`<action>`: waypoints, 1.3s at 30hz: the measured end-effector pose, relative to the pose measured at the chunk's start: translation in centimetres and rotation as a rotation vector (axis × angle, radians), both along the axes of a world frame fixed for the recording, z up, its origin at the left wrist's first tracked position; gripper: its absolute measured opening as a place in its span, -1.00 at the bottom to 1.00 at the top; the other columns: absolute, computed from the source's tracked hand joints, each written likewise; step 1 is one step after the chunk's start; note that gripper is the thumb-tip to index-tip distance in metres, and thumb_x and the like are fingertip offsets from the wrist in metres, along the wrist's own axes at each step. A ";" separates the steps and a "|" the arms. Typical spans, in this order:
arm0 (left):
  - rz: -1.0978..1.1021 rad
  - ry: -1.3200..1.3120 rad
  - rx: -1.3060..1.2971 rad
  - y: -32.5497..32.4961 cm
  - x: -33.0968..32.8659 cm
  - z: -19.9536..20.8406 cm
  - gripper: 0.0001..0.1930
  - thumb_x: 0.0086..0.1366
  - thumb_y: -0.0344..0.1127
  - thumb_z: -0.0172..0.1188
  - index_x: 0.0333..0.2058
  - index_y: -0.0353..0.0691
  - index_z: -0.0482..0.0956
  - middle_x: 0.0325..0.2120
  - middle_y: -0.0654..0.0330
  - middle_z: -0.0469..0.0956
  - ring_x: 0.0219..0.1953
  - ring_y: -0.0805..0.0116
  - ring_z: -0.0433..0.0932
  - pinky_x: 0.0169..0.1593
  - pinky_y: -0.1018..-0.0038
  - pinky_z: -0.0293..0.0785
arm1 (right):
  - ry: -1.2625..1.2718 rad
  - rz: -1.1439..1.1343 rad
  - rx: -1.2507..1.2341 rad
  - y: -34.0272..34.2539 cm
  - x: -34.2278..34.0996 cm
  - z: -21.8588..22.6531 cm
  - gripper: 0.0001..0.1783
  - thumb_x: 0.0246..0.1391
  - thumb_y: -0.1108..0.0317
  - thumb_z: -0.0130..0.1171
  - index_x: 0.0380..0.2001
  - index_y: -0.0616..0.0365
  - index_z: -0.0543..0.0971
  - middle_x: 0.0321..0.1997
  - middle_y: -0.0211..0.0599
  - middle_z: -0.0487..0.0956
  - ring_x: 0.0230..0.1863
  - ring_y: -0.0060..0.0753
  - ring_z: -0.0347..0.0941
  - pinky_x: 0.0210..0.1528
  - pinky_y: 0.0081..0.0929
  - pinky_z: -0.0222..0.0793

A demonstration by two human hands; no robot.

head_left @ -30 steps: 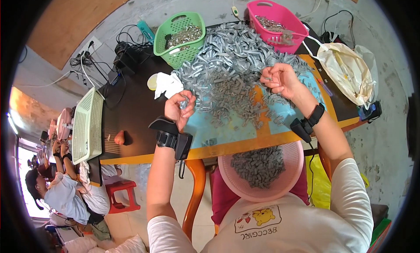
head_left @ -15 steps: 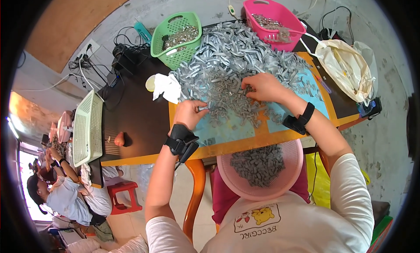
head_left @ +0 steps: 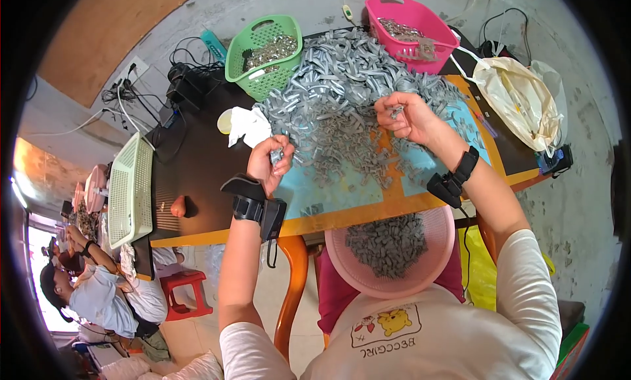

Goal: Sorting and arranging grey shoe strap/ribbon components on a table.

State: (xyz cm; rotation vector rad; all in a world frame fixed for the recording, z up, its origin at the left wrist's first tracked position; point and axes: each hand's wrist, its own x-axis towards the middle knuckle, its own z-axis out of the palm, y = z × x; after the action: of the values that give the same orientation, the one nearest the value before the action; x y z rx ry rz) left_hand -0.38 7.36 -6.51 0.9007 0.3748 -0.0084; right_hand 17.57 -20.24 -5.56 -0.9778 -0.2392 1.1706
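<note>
My left hand, palm turned up, is closed around a small grey plastic piece above the table's left part, beside a crumpled white tissue. Over the right side of the heap, my right hand has curled fingers around another small grey piece. Between and beyond them lies a big heap of grey curved plastic strips, with smaller grey pieces spread nearer me. A pink basin rests on my lap, holding many small grey pieces.
A green basket and a pink basket with shiny parts stand behind the heap. A cream bag lies at right. At left are a pale basket, a reddish object, and a seated person near a red stool.
Both hands have lifted from the small pieces. My left hand has moved left and turned palm up; my right has risen slightly and away, now showing a grey piece in its fingers.
</note>
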 end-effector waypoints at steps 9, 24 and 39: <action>-0.105 0.092 1.459 -2.5 1.7 -1.7 -0.69 0.01 -0.16 0.32 -0.66 -0.29 0.53 -0.67 0.11 0.53 -0.65 0.25 0.50 -0.49 0.34 0.39 | -1.456 0.247 -0.334 3.9 -4.8 1.0 -0.84 -0.15 0.28 0.25 -0.45 0.08 0.60 -0.64 -0.47 0.44 -0.66 -0.53 0.27 -0.58 -0.54 0.16; -0.162 -0.073 -0.220 1.2 0.2 -0.2 -0.73 0.22 -0.21 -0.04 -0.61 -0.14 0.21 -0.72 0.34 0.16 -0.73 0.51 0.11 -0.70 0.61 0.06 | -1.339 0.179 -0.452 5.4 -4.6 0.0 -0.90 -0.15 0.31 0.19 -0.54 0.06 0.53 -0.58 -0.35 0.49 -0.62 -0.37 0.38 -0.61 -0.37 0.24; -0.371 -0.398 1.148 -12.8 -5.9 1.8 -0.74 0.32 -0.27 -0.02 -0.40 -0.33 0.54 -0.52 0.13 0.50 -0.46 0.34 0.50 -0.37 0.51 0.39 | -1.260 0.479 0.042 -5.6 -12.7 2.0 -0.77 0.00 0.24 0.14 -0.51 0.21 0.55 -0.58 -0.31 0.52 -0.57 -0.34 0.42 -0.45 -0.42 0.31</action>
State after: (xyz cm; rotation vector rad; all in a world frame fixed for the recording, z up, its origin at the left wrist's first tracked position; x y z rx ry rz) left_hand -6.28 -5.41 -4.72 2.0543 -0.2218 0.0494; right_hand 4.91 -25.87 -3.59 -1.5664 -1.5536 0.7937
